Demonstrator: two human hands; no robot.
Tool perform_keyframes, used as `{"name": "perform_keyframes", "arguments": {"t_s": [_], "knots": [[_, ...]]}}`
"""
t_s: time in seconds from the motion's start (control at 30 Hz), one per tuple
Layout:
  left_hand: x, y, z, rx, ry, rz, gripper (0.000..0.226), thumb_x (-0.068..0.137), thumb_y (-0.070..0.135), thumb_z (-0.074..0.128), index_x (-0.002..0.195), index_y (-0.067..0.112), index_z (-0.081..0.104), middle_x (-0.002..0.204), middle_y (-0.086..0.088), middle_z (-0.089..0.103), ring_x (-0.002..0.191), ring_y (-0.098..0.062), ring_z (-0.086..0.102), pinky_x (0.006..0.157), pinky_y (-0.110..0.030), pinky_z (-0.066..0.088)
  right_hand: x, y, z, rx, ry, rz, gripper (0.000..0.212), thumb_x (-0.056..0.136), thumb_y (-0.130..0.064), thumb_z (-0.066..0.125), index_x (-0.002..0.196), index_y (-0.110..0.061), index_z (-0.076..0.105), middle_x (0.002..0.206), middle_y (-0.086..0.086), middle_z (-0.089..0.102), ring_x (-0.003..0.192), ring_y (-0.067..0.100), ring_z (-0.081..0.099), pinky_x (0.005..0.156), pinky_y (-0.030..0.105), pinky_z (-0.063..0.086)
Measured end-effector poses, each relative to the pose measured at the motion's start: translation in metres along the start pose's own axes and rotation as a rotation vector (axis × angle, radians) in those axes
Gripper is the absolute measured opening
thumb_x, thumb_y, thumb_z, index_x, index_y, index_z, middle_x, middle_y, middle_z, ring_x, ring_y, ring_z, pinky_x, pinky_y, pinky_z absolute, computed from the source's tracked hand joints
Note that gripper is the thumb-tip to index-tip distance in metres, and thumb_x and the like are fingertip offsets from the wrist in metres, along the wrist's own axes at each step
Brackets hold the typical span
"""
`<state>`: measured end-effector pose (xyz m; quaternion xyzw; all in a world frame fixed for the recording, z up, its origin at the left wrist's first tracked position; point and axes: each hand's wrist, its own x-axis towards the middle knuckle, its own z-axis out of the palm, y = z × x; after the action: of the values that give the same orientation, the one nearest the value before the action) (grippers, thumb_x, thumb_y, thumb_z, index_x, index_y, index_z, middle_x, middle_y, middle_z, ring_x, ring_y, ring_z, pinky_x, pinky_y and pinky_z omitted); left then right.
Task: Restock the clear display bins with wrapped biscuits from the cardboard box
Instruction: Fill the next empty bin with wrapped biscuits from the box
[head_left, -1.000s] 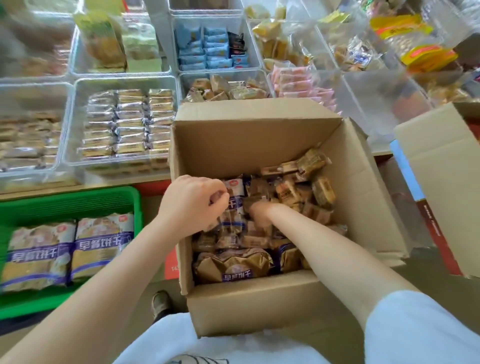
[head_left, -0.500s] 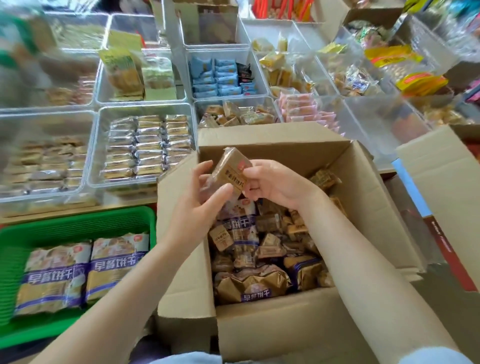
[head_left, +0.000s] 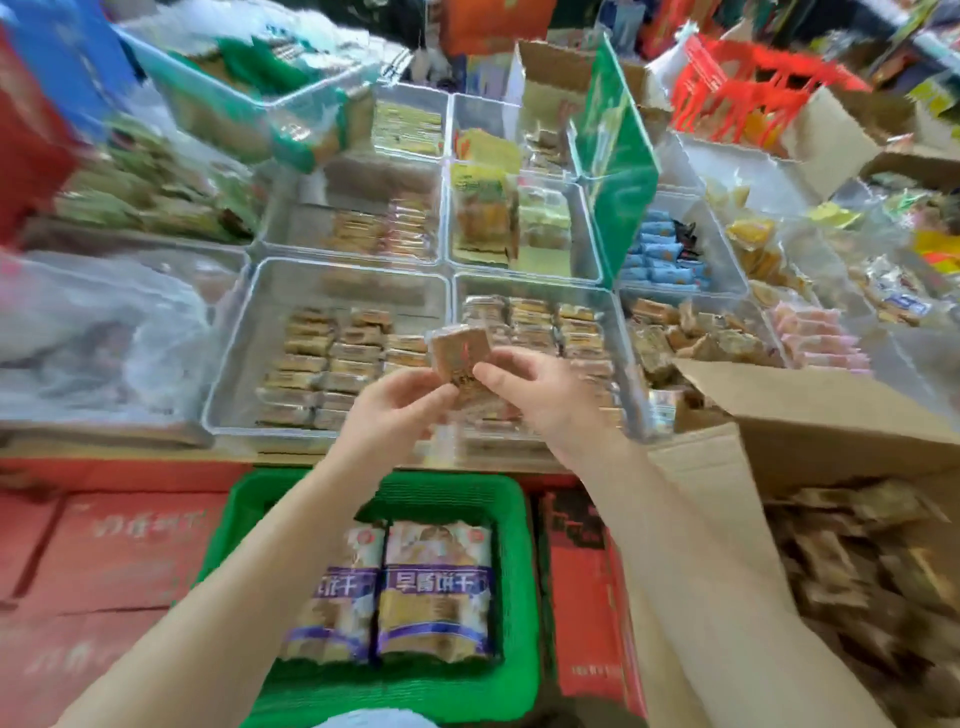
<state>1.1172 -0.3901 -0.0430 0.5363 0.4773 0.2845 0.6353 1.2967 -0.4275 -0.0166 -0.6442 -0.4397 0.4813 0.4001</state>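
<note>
The display bins (head_left: 332, 291) lie behind the basket (head_left: 249, 519) (cardboard box (head_left: 779, 441) at right).

A display shelf (head_left: 171, 453) is carrying rows of clear display bins (head_left: 228, 384) set edge to edge. Along its front edge, two bins are holding neat rows of wrapped biscuits (head_left: 332, 364), and a bin (head_left: 639, 410) toward the right is holding loose brown packets. At the left end a crumpled clear plastic bag (head_left: 98, 332) is lying on it.
</note>
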Motion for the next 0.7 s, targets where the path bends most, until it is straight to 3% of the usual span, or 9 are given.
{"name": "perform_keyframes", "arguments": {"t_s": [0.1,0.2,0.27,0.33,0.47,0.6,0.7], "knots": [[0.033,-0.022,-0.066,0.086,0.014,-0.043,0.016,0.095,0.022,0.069,0.111,0.022,0.072,0.093,0.005,0.076,0.078,-0.006,0.068,0.073,-0.025,0.054,0.044,-0.003,0.056,-0.135,-0.004,0.072,0.023,0.094,-0.025,0.071,0.115,-0.019,0.071,0.099,-0.010,0.075,0.086,0.001,0.067,0.077,0.023,0.052],[0.069,-0.046,-0.111,0.240,0.044,-0.053,0.017,0.096,0.030,0.067,0.112,0.028,0.071,0.099,0.013,0.073,0.091,-0.003,0.068,0.082,-0.026,0.055,0.081,0.001,0.084,-0.316,0.049,0.128,0.018,0.089,-0.021,0.076,0.103,-0.029,0.068,0.096,-0.014,0.071,0.091,0.005,0.066,0.091,0.030,0.054],[0.095,-0.057,-0.129,0.347,0.052,-0.043,0.018,0.099,0.030,0.060,0.115,0.027,0.067,0.104,0.014,0.067,0.093,-0.002,0.063,0.077,-0.021,0.049,0.110,0.004,0.089,-0.424,0.103,0.147,0.020,0.090,-0.019,0.075,0.102,-0.030,0.065,0.095,-0.015,0.068,0.092,0.007,0.065,0.092,0.032,0.053],[0.122,-0.071,-0.141,0.487,0.050,-0.028,0.025,0.100,0.028,0.055,0.122,0.021,0.064,0.115,0.006,0.061,0.102,-0.011,0.057,0.081,-0.026,0.045,0.139,0.005,0.091,-0.483,0.190,0.150,0.021,0.090,-0.018,0.074,0.108,-0.026,0.067,0.098,-0.011,0.068,0.094,0.012,0.064,0.090,0.030,0.050],[0.178,-0.094,-0.155,0.867,0.016,0.016,0.043,0.094,0.026,0.053,0.135,0.013,0.057,0.146,-0.013,0.049,0.132,-0.030,0.046,0.107,-0.043,0.042,0.209,0.012,0.098,-0.615,0.311,0.151,0.029,0.091,-0.023,0.073,0.119,-0.019,0.068,0.106,-0.004,0.066,0.097,0.014,0.059,0.084,0.026,0.042],[0.224,-0.097,-0.151,1.228,-0.096,0.189,0.054,0.099,0.026,0.046,0.150,0.010,0.037,0.167,-0.013,0.015,0.154,-0.029,0.013,0.121,-0.047,0.022,0.269,0.036,0.110,-1.275,0.258,0.012,0.027,0.094,-0.023,0.064,0.120,-0.016,0.064,0.119,0.005,0.063,0.114,0.027,0.056,0.095,0.038,0.042],[0.255,-0.106,-0.140,1.384,-0.199,0.306,0.064,0.102,0.027,0.040,0.159,0.009,0.017,0.168,-0.014,0.006,0.155,-0.030,0.006,0.125,-0.049,0.010,0.294,0.047,0.125,-1.646,0.098,-0.018,0.026,0.093,-0.008,0.057,0.118,-0.014,0.060,0.122,0.007,0.061,0.119,0.029,0.049,0.098,0.040,0.038]]}}
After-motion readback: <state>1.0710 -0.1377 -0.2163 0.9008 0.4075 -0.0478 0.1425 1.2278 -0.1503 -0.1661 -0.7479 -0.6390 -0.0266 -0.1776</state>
